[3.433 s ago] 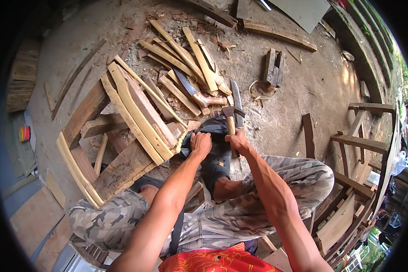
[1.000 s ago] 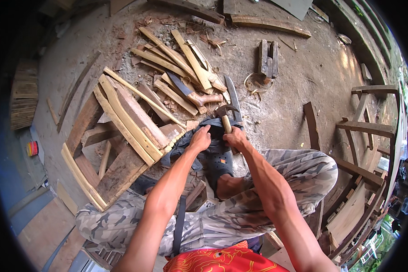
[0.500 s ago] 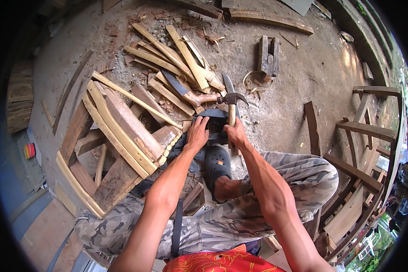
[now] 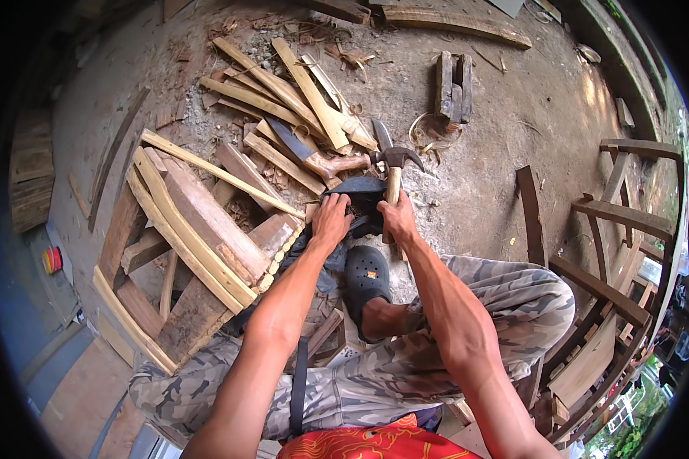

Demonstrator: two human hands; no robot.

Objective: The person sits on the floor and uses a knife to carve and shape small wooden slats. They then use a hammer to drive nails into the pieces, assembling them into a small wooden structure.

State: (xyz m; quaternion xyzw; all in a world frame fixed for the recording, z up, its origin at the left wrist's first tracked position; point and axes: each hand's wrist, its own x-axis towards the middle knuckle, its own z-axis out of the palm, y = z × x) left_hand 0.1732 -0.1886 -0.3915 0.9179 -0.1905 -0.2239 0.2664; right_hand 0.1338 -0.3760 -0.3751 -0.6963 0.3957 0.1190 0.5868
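My right hand (image 4: 398, 219) is closed around the wooden handle of a claw hammer (image 4: 393, 183), whose dark head points away from me. My left hand (image 4: 331, 222) has its fingers curled over the near edge of a black bag (image 4: 360, 186), which sags between both hands; what lies inside is too dark to tell. Just beyond the bag, a large knife (image 4: 289, 141) with a broad dark blade and a wooden handle rests on wood strips. Another curved metal blade (image 4: 381, 135) shows beyond the hammer head, its lower part hidden.
Light wood strips (image 4: 310, 92) lie piled ahead among shavings. A wooden frame (image 4: 207, 218) with curved slats stands at my left. On the right are a slatted wooden frame (image 4: 620, 214) and an upright board (image 4: 530, 210). My dark clog (image 4: 367, 279) is below the bag.
The view has shifted slightly. My right hand and the hammer have edged a little away from me. Both hands keep their holds.
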